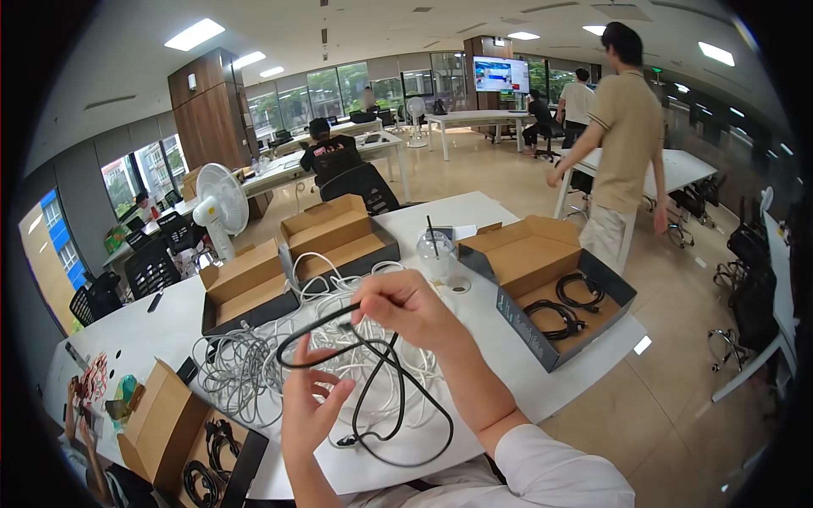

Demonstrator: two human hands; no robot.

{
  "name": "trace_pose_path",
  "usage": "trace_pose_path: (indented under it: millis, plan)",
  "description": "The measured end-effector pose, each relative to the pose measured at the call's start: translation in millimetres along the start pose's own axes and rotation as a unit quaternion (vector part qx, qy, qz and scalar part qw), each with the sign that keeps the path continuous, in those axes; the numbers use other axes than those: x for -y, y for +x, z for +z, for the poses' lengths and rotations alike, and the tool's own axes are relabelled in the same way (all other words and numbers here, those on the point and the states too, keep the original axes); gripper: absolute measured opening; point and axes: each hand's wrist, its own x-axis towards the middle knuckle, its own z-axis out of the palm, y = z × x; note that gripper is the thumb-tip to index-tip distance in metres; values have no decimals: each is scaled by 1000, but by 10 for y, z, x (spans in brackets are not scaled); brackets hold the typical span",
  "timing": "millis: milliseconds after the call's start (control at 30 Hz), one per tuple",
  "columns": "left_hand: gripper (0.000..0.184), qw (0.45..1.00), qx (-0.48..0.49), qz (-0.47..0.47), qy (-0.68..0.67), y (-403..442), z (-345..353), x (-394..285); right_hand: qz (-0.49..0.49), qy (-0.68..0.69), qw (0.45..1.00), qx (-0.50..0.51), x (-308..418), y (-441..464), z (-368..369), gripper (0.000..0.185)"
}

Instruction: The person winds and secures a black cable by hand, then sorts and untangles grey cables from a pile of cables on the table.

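My right hand (411,309) pinches a black cable (443,415) between thumb and fingers above the table. One loop of the cable reaches left to my left hand (312,398), where it passes by the raised index finger. The left thumb stands apart from the fingers, which do not close on the cable. The rest of the cable hangs in loose loops below my right hand, with a plug end (346,441) low down. Under both hands lies a tangled heap of grey and white cables (241,372).
An open box (555,360) with coiled black cables stands right; another such box (246,466) is near left. Two more open boxes (246,317) stand behind the heap. A plastic cup (436,258) with a straw stands beyond my right hand. A person (627,144) is at the right.
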Motion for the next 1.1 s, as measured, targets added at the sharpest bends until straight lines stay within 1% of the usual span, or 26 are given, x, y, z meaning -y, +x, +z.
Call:
trace_pose_path:
  millis: [33,100,133,200,233,267,300,367,433,500,600,633,733,800,833,900,933,1033,1067,1100]
  plan:
    - [63,999,10,5,-30,46,40,59,-31,-10,999,15,-40,2,-2,25]
    - [56,995,30,14,-89,119,96,152,-45,-33,998,-1,-76,8,-15,29]
    - [38,991,19,-8,-131,125,113,116,-50,-43,998,-8,-79,8,-25,31]
    - [32,995,-27,80,-55,192,79,189,-23,-69,997,-31,-13,8,-58,24]
    - [32,991,-53,120,-14,213,62,217,-7,-79,996,-39,16,17,-68,20]
    - [38,987,-103,112,-51,216,92,237,-3,-109,992,-62,11,30,-69,17]
    - [39,980,-136,94,-110,213,91,228,-15,-154,984,-87,-20,53,-68,18]
    - [41,975,-154,71,-145,202,-44,277,-57,-200,969,-135,-159,96,-55,21]
    - [41,957,-182,51,-222,157,-108,261,-20,-228,967,-113,-190,122,-76,25]
    - [43,942,-163,69,-287,132,-156,190,20,-230,969,-84,-221,137,-67,30]
    - [43,899,-147,58,-408,81,-173,150,39,-266,960,-78,-240,163,-44,34]
    - [43,888,-147,35,-435,67,-184,139,42,-276,957,-76,-249,169,-42,34]
    - [41,849,-135,-27,-510,28,-233,116,43,-305,948,-79,-298,186,-33,32]
    - [41,821,-119,-46,-557,22,-273,179,59,-336,937,-77,-310,202,-26,28]
    - [40,806,-111,-55,-579,20,-293,220,67,-323,940,-88,-329,202,-18,26]
    - [40,802,-112,-47,-586,18,-323,287,83,-296,945,-108,-382,209,14,23]
    - [40,797,-115,-40,-592,19,-332,325,19,-325,937,-128,-389,216,48,18]
    - [40,787,-125,-24,-604,20,-372,421,-69,-412,893,-165,-366,227,127,16]
    - [41,783,-127,-19,-608,23,-374,443,-62,-396,905,-143,-321,207,161,13]
    - [41,780,-129,-13,-613,25,-374,462,-18,-358,930,-82,-272,185,182,14]
